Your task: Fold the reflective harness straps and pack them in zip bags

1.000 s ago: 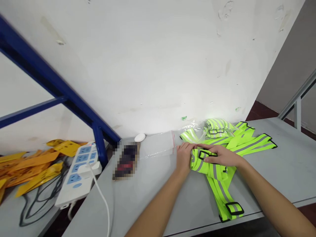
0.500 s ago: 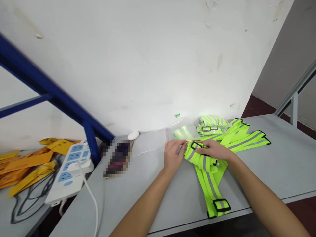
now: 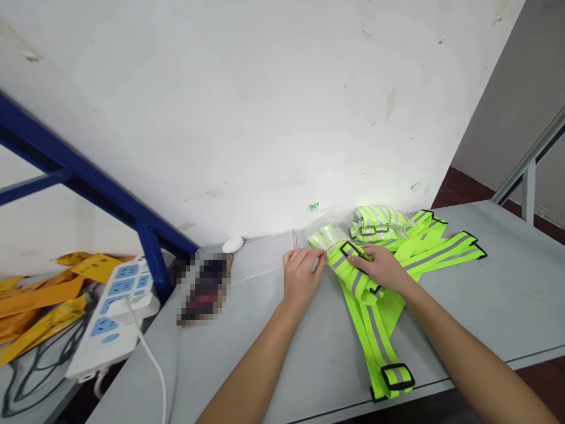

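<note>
Pinched in my left hand (image 3: 302, 275) is the edge of a clear zip bag (image 3: 338, 237) with a red line along its mouth. My right hand (image 3: 383, 268) grips a folded bundle of neon-yellow reflective strap (image 3: 353, 271) with a grey stripe and a black buckle. One end of the bundle lies at the bag's mouth, and yellow material shows through the plastic; how far it reaches in is hard to see. Under the bundle, another reflective strap (image 3: 379, 335) runs to the table's front edge, ending in a black buckle.
Filled bags of straps (image 3: 382, 221) lie by the wall, with loose straps (image 3: 445, 250) to their right. Left of my hands are a flat clear bag (image 3: 265, 253), a white oval object (image 3: 233, 244) and a blurred-out item (image 3: 205, 291). A power strip (image 3: 115, 312) stands beside yellow packets (image 3: 39, 294).
My right hand has pushed the strap bundle up and left toward the bag, and more yellow shows through the plastic. My left hand keeps its hold on the bag. The view has shifted slightly.
</note>
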